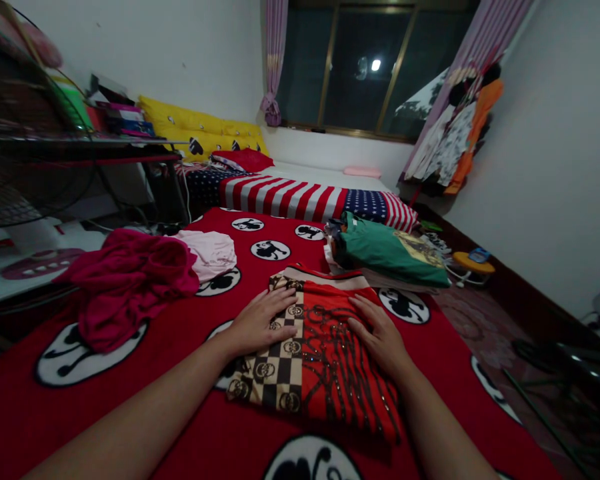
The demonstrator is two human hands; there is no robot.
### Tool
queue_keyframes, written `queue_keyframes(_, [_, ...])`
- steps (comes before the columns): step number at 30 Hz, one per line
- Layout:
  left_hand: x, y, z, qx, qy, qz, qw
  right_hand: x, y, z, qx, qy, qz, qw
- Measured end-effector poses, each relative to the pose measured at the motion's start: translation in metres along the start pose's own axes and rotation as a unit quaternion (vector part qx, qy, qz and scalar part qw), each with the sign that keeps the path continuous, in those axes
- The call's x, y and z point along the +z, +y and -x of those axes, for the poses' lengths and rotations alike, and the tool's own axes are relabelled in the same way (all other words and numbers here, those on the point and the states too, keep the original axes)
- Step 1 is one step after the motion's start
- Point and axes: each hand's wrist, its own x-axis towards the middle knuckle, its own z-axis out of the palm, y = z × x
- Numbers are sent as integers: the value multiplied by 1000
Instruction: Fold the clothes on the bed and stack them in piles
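Observation:
A folded shirt (325, 347), half orange-red with dark glittery lines and half beige-and-black checks with skull prints, lies on the red blanket (180, 400). My left hand (267, 319) rests on its checked side, fingers stretched out. On the orange-red side, near the right edge, lies my right hand (377, 330), fingers extended and flat. Neither hand grips the cloth. Just behind the shirt is a pile of folded clothes with a green garment (385, 247) on top.
Left on the blanket lie a crumpled magenta garment (135, 273) and a pale pink one (210, 252). A desk (145, 159) and a fan (25, 160) stand far left. A second bed (290, 199) is under the window. A yellow stool (473, 262) stands right.

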Motion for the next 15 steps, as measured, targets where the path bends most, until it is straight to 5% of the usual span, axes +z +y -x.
queue_keyframes(15, [-3,-6,1,5,116,159,981,-5,-9,-2,6,40,-59,997])
